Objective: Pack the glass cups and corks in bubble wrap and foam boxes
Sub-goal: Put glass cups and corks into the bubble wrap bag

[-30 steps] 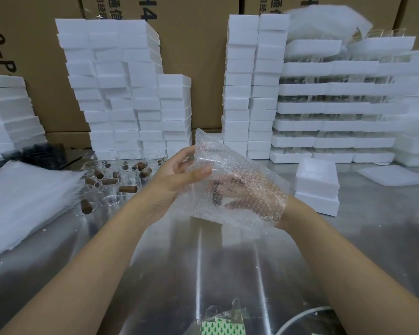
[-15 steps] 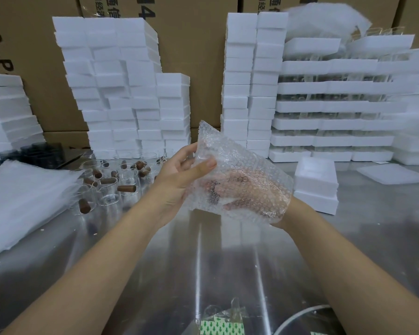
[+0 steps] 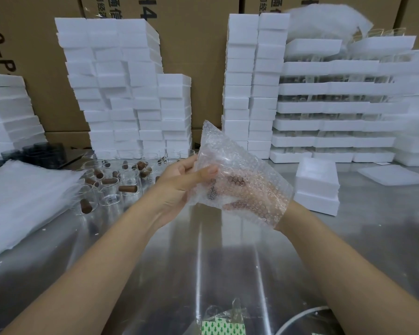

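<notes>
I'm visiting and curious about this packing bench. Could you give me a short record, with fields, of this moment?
Left hand: grips the bubble wrap bag's edge
Right hand: inside the bag; grip unclear
Glass cups: standing on the metal table, left side
Corks: in and among the cups
Foam boxes: stacked along the back
</notes>
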Demonstrator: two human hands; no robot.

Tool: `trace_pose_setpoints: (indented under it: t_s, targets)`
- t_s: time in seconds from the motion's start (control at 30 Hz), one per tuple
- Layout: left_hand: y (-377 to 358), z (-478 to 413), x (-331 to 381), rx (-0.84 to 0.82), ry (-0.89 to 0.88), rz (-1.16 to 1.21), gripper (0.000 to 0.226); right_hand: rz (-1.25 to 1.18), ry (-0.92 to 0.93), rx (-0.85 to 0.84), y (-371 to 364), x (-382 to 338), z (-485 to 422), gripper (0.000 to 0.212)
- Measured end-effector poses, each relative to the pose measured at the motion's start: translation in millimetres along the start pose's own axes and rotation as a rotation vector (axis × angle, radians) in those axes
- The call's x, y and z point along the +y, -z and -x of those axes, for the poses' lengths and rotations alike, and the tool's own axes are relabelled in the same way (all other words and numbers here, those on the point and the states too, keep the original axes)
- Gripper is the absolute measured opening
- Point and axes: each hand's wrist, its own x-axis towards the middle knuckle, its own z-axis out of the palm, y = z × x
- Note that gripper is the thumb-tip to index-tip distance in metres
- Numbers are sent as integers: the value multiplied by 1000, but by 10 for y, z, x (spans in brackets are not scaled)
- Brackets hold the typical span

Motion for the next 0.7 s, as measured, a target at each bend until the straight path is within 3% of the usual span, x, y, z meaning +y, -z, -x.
trace_pose_setpoints:
  t_s: [0.1, 0.23, 0.33, 0.43, 0.57, 0.63, 0.7]
  targets:
    - [-21, -7, -24, -2, -5, 4, 58, 63, 7, 27, -14, 30, -39, 14]
    - [-1, -18, -31, 68, 13, 15, 64, 24, 81, 45, -29, 30, -63, 36]
    - [34, -33, -18, 127, 21, 55, 57, 150, 217, 24, -87, -109, -55, 18]
    - [84, -44, 10, 191, 25, 133, 57, 124, 315, 178, -94, -175, -82, 10]
    - [127, -46, 31, 217, 34, 258, 55, 43, 453, 363, -77, -186, -34, 48]
    - [118, -38, 24, 202, 33, 318, 50, -17, 375, 227, -53, -171, -42, 78]
    - [116, -38, 0, 193, 46, 331, 53, -57, 293, 102, -83, -180, -23, 91]
